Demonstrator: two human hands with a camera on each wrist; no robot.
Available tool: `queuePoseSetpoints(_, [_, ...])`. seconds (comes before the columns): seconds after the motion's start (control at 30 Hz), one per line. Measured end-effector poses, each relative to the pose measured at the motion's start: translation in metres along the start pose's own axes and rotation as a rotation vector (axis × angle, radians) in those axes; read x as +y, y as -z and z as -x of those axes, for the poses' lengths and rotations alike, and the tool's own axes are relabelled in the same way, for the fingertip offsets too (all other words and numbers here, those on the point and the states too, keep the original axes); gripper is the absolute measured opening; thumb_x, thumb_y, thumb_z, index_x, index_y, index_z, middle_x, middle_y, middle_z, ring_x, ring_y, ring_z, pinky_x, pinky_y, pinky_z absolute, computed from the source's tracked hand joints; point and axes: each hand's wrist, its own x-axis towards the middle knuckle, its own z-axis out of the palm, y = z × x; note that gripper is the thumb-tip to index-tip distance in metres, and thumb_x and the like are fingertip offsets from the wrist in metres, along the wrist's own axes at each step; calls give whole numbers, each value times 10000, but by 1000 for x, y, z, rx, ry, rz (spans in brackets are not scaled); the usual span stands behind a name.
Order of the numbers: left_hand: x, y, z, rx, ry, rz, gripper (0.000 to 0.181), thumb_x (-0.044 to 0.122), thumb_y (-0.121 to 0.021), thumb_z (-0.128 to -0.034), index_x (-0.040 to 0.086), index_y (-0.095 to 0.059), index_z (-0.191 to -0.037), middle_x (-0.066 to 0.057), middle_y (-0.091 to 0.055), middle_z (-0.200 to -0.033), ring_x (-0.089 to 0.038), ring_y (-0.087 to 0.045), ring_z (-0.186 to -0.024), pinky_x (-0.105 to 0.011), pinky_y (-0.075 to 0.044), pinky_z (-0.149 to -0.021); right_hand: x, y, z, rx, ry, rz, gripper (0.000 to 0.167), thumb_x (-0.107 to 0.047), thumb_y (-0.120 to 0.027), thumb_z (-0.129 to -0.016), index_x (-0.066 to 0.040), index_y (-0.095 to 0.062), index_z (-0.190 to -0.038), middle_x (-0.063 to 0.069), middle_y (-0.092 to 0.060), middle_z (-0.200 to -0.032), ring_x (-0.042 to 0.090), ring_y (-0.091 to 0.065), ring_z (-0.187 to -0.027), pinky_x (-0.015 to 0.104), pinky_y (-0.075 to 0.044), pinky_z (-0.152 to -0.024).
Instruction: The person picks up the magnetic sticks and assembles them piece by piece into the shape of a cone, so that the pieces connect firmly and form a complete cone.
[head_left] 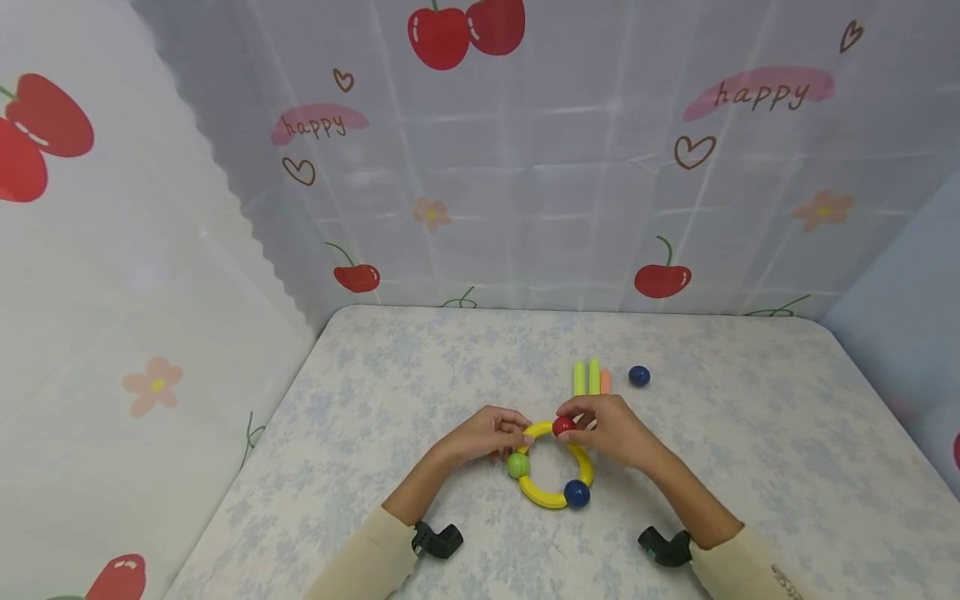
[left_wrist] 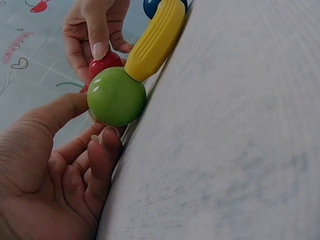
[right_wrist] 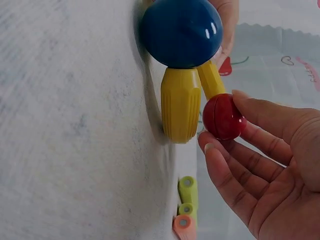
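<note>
A ring of yellow curved sticks (head_left: 542, 500) joined by balls lies on the table between my hands. My left hand (head_left: 491, 433) pinches the upper-left curved stick, beside the green ball (left_wrist: 117, 96). With thumb and fingers, my right hand (head_left: 611, 429) pinches the red ball (right_wrist: 223, 117) at the ring's far side. That ball touches the end of the left-held stick. In the right wrist view, a gap shows between the red ball and the free end of the nearer yellow stick (right_wrist: 180, 107). This stick's other end meets the blue ball (right_wrist: 181, 32).
Beyond my right hand lie two light-green sticks (head_left: 594, 377) and an orange stick (head_left: 606, 382), side by side. A loose blue ball (head_left: 639, 376) sits to their right. Something reddish (head_left: 496, 457) shows partly under my left hand. A cherry-patterned curtain (head_left: 525, 192) hangs behind the table.
</note>
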Motion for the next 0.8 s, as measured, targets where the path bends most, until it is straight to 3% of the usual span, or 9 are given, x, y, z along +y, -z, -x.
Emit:
queuePoseSetpoints(0.3, [-1,2,1,-18,-17,-1,230,248,-669,-999,101,-745,-1158,-2,-731,-820,-119,-577,-591,-232,-458,-504,-1,-3,0,-12,32,-17,294,-149,-826,-867,-32,-734,-1121,25,-734,-1019,178,-690,-872,245,-566,-691])
queuePoseSetpoints(0.47, [-3,4,1,-39,-26,4,220,242,-671,-996,96,-743,-1145,-1,-739,-829,-113,-581,-587,-225,-458,-500,0,0,1,-28,-49,53,363,-200,-851,-845,-18,-709,-1125,13,-719,-947,163,-670,-840,257,-567,-699])
queuePoseSetpoints(0.63, [-4,4,0,-45,-29,12,199,241,-673,-994,122,-748,-1134,-19,-753,-856,-119,-582,-591,-230,-458,-495,1,2,2,-74,-176,124,225,-205,-860,-831,-69,-719,-941,-23,-642,-745,132,-594,-683,283,-518,-597])
queuePoseSetpoints(0.8, [-4,5,0,-55,-37,22,191,251,-672,-994,135,-749,-1125,-37,-758,-876,-121,-583,-596,-231,-459,-497,2,-1,6,-133,-196,140,234,-265,-861,-825,-117,-692,-758,-41,-575,-603,113,-514,-555,256,-416,-501])
